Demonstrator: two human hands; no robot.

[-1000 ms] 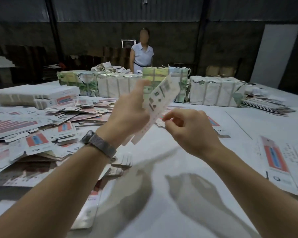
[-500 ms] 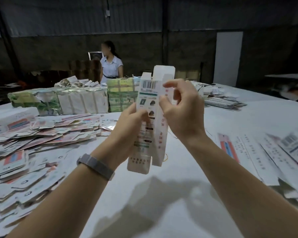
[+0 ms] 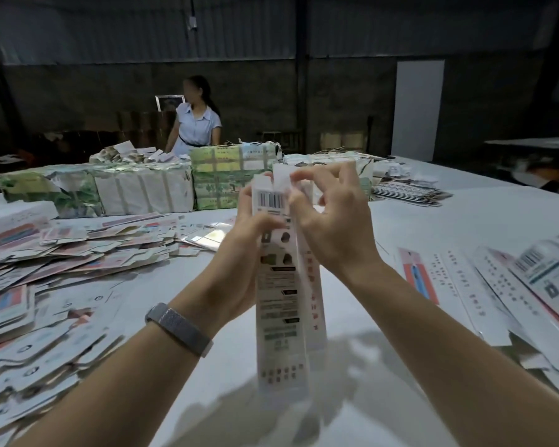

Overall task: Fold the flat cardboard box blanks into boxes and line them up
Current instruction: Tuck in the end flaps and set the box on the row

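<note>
Nearest the viewer, two bare forearms are converging over the pale grey tabletop (image 3: 352, 408), the left one wearing a grey mesh-strap wristband (image 3: 178, 329). Between them, a tall, narrow white printed cardboard box blank (image 3: 279, 304) is standing upright, its lower end seeming to meet the tabletop, though contact cannot be confirmed. The left hand (image 3: 239, 253) is gripping the blank's left side near the barcode, its fingers wrapping behind the panel, probably to steady the sleeve while the top is being worked. The right hand (image 3: 328, 227) is curling over the upper right edge, its fingertips (image 3: 299, 179) pinching the white top flaps (image 3: 279, 175), apparently folding them inward to close that end. The box appears opened into a sleeve with the top closure not yet finished.

To the left, a loose heap of flat red-and-white printed blanks (image 3: 62, 269) is spreading to the tabletop's near edge, leaving little free surface there. To the right, a row of long white cartons and blanks (image 3: 513, 285) is lying side by side, likely the line-up zone. Bare tabletop is remaining directly beneath and beyond the hands.

Further back, paper-wrapped, strapped bundles (image 3: 142, 191) are walling the far side, with a thin dark-edged stack of flat sheets (image 3: 410, 193) beside them. Behind these, a person in a pale short-sleeved shirt (image 3: 196, 127) is standing.
</note>
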